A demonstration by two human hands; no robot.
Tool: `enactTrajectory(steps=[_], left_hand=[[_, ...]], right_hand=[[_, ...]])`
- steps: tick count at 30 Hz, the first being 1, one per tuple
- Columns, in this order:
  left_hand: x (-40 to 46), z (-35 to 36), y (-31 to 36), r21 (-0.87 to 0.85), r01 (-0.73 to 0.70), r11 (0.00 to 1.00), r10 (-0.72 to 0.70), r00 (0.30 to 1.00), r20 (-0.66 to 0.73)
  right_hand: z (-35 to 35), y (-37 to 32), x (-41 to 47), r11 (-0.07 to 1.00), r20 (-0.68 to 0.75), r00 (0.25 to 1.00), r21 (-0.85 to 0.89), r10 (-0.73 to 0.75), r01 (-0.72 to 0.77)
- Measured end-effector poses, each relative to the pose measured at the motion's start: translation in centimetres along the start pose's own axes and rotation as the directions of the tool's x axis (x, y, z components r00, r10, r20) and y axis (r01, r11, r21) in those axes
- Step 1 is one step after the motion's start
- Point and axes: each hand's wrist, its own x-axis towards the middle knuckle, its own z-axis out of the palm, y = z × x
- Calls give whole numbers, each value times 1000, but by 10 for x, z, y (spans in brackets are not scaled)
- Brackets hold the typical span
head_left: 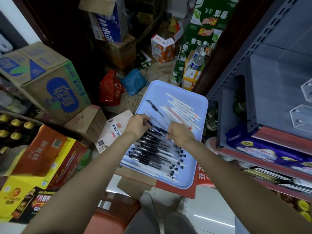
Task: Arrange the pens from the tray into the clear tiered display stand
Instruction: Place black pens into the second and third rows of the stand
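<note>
Both hands are down in the pale blue plastic tray (199,102), which rests on cartons low in the aisle, one corner over a red box. The left hand (137,125) curls its fingers (146,118) round the capped ends of the black-capped clear pens (155,149), while the right hand (179,135) pinches the other end of the same bunch. Held at both ends like that, I judge the person is squaring a handful together so it lifts as one bundle rather than scattering.

The black pens lie side by side in the near half of the tray; the slim white pens (183,109) lie fanned in the far half, and one black pen (155,108) sits apart between the two groups.

The clear tiered acrylic display stand (302,119) sits on the grey metal shelf (270,92) to the right, higher than the tray and well apart from both hands; only its corner shows. No pens show in that part.

Room is tight. The shelf's perforated upright (236,68) stands just beside the tray's right rim, so a lifted bundle would have to rise clear of it before swinging right. To the left, stacked cardboard cartons (50,81) crowd in.
</note>
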Motion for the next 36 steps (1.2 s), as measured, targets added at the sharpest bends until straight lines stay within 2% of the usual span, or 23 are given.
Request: enactTrajectory(steps=[3,5,9,12,15,18,22,25,29,33,36], left_hand=[[-4,-2,7,-96,11,995,-15,999,-38],[-5,-3,13,-163,20,986,-31,998,-61],[-6,-13,42,-342,35,939,-61,996,-66],[-10,-21,82,-584,2,812,12,1000,19],[-10,-26,123,-636,-67,769,85,996,-1],[-14,-29,167,-599,-170,782,169,984,-57],[-25,-26,235,-481,-375,793,348,926,-149],[-29,-16,284,-347,-506,790,481,862,-162],[-39,2,348,-158,-674,722,661,739,-132],[-47,22,395,-21,-724,690,719,688,-97],[-52,33,419,56,-741,669,732,643,-226]], right_hand=[[-8,0,-5,991,-24,1000,134,3,1],[-16,2,-9,961,-91,996,275,11,15],[-44,6,-18,768,-160,986,636,41,71],[-68,8,-29,709,-193,981,694,16,125],[-94,12,-44,684,-269,963,701,-9,202],[-122,27,-62,729,-369,929,630,-23,268],[-168,60,-94,781,-550,835,509,-27,361],[-205,92,-120,726,-645,764,521,-10,449],[-249,134,-154,645,-727,685,499,-53,579],[-278,175,-174,579,-791,611,477,-46,661],[-294,212,-187,543,-842,537,476,53,692]])
